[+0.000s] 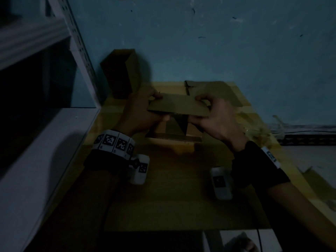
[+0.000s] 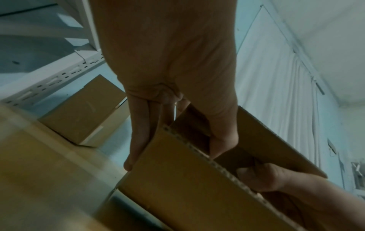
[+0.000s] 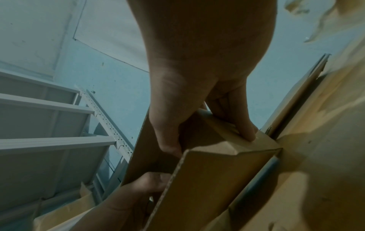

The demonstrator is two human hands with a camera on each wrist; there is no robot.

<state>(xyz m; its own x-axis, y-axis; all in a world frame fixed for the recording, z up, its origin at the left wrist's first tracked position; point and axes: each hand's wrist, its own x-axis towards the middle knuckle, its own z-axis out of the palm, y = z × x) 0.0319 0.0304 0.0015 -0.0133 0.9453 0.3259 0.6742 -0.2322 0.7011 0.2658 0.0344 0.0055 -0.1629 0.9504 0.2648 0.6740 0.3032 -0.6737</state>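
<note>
One brown corrugated box, flaps half-folded

Left hand, right hand: bare.
Wrist straps: black, wide.
Left band: white, black square markers.
Wrist cameras: white, marker-tagged.

Dim light blurs the head view. The left grip and right grip cover both ends of the folded brown corrugated cardboard carton, which hides most of their fingertips. Between the grips, under the carton, a dark triangular shape is too shadowed to identify. Right of the right grip, pale crumpled wrapping is blurred. Left of the left grip, the white metal shelf rack runs off the edge.
</note>
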